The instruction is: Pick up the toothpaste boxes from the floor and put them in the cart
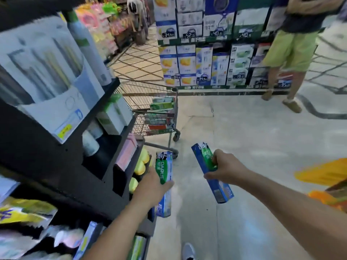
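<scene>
The pale, mottled shop floor point(244, 139) filled the centre and right of the view. A tall black display shelf unit point(62, 166) occupied the left side; its stock was blurred, and only white cartons, pink packs and yellow-green rounded items could be made out. Across the aisle stood a stacked wall of blue and white boxed goods point(202, 53) with price tags, the figures only partly legible. A second person in light green shorts point(289, 51) stood at upper right, cut off above the chest by the frame edge.

A wire shopping cart point(155, 113) stood ahead, its left half hidden behind the shelf unit. Green, white and red toothpaste boxes lay piled inside the basket; their count could not be determined.

The left hand point(150, 186) gripped a blue and green toothpaste box marked DARLIE point(165, 171), fingers curled round its middle, held roughly upright just beside the shelf edge. The box's lower end was partly hidden by the wrist. The right hand point(225, 169) gripped a second blue and green toothpaste box point(206, 166), tilted, thumb across its face. Both boxes were above the floor, short of the cart.

A grey shoe point(188, 252) showed at the bottom edge, cut off. Blurred yellow and orange shapes at right could not be identified.
</scene>
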{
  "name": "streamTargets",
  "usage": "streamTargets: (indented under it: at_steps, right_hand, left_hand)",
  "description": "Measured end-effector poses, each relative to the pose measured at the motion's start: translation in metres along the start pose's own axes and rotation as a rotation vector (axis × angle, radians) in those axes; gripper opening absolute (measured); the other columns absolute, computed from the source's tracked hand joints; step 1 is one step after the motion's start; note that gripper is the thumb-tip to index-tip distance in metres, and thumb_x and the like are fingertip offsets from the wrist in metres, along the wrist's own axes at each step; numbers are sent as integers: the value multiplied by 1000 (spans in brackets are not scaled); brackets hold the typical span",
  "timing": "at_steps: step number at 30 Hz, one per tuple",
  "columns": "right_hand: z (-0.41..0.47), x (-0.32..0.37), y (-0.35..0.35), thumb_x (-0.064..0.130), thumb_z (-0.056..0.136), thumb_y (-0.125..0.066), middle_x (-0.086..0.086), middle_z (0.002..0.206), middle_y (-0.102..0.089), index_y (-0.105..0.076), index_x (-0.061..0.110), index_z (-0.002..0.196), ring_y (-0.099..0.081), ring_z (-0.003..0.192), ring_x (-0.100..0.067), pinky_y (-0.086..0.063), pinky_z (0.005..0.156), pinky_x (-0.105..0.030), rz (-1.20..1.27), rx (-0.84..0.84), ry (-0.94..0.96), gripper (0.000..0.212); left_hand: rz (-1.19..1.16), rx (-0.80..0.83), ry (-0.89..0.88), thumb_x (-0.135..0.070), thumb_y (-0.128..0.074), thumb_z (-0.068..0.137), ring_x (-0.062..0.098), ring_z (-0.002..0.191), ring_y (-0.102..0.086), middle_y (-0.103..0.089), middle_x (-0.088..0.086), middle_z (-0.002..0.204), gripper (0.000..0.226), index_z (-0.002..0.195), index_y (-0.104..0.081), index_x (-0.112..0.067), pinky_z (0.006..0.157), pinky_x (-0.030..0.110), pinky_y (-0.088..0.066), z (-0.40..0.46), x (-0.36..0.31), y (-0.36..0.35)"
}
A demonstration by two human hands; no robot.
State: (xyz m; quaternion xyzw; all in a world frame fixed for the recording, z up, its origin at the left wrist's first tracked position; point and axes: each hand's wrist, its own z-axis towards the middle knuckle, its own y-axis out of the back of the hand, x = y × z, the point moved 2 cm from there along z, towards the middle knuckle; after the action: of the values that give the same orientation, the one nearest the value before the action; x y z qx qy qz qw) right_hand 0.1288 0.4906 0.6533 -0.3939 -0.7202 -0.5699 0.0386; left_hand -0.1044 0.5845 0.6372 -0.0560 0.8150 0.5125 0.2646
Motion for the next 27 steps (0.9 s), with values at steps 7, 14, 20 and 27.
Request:
streamTargets:
  at_steps: [7, 14, 20, 27]
  right_hand:
    - [98, 15, 49, 43, 71, -83, -5, 89, -58, -43, 16, 93, -53, 74, -20, -40, 60, -33, 48, -61, -94, 53]
    - [201, -13, 87, 44, 70, -84, -3, 91, -59, -44, 17, 92, -58, 78, -19, -42, 59, -32, 73, -75, -151, 53]
    - [314, -48, 146, 45, 69, -85, -1, 91, -58, -45, 17, 93, -56, 78, -17, -42, 59, -31, 99, -68, -123, 54]
    - [446, -54, 203, 48, 68, -83, 0, 88, -56, -45, 18, 96, -51, 75, -16, -38, 60, -32, -18, 24, 2, 56]
  left_hand:
    - [-4, 84, -22, -52, -68, 82, 24, 97, -63, -61, 4, 111, 64, 123, -37, -14, 84, 43, -55, 131, -35, 31]
    - [49, 145, -26, -55, -67, 83, 21, 82, -60, -60, 1, 94, 61, 117, -37, -15, 64, 34, -52, 245, -87, 29]
    - [59, 132, 31, -56, -64, 86, 29, 100, -65, -59, 17, 125, 90, 145, -20, -4, 76, 41, -55, 348, -148, 24]
    - [10, 76, 156, -54, -68, 84, 19, 74, -58, -61, 6, 98, 70, 125, -36, -8, 52, 32, -45, 438, -191, 41]
